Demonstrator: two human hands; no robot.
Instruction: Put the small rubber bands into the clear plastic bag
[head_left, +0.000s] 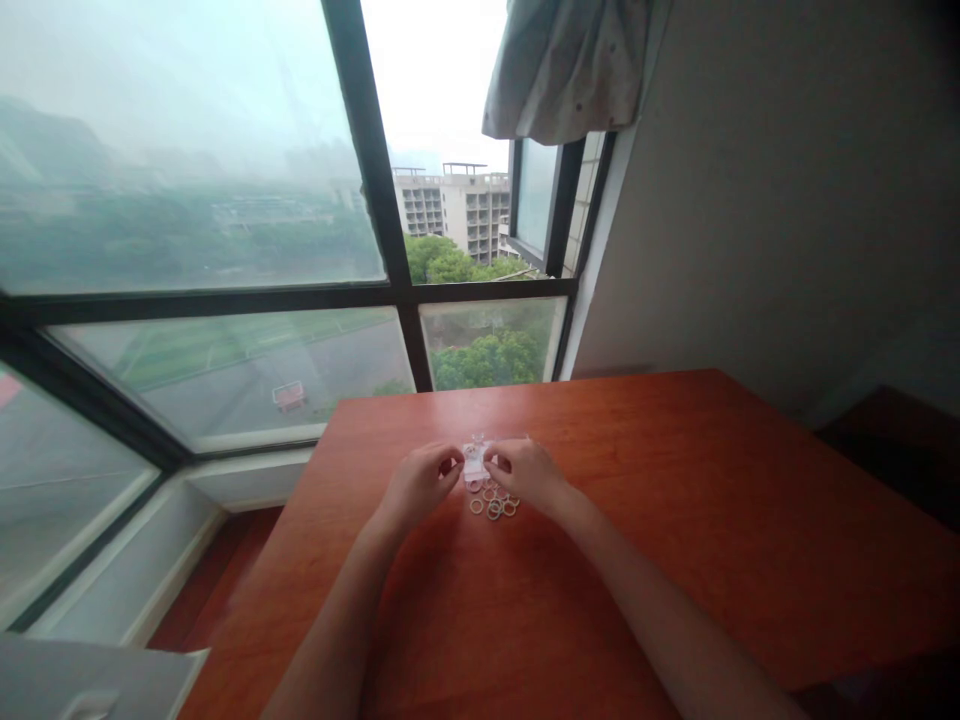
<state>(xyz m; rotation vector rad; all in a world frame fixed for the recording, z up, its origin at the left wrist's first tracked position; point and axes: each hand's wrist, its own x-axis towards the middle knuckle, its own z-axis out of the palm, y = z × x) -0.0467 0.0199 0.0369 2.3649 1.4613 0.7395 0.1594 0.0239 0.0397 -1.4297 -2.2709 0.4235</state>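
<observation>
Above the table, a small clear, whitish plastic bag [474,462] spans the gap between my two hands. My left hand [429,480] pinches its left edge between thumb and fingertips. On the opposite edge, my right hand [526,472] has a similar pinch. Just below the bag lie several small rings [493,510], pale, pinkish and greyish, loosely grouped on the tabletop and partly overlapping. Their exact kind is too small to tell. Some tiny clear pieces [478,438] show at the bag's far side, blurred.
The reddish-brown wooden table [675,520] fills the lower view. Behind it stands a dark-framed window [405,295] with one pane swung outward and a short curtain [570,75] above. A grey wall [750,200] rises at right. A white surface [90,675] is at lower left.
</observation>
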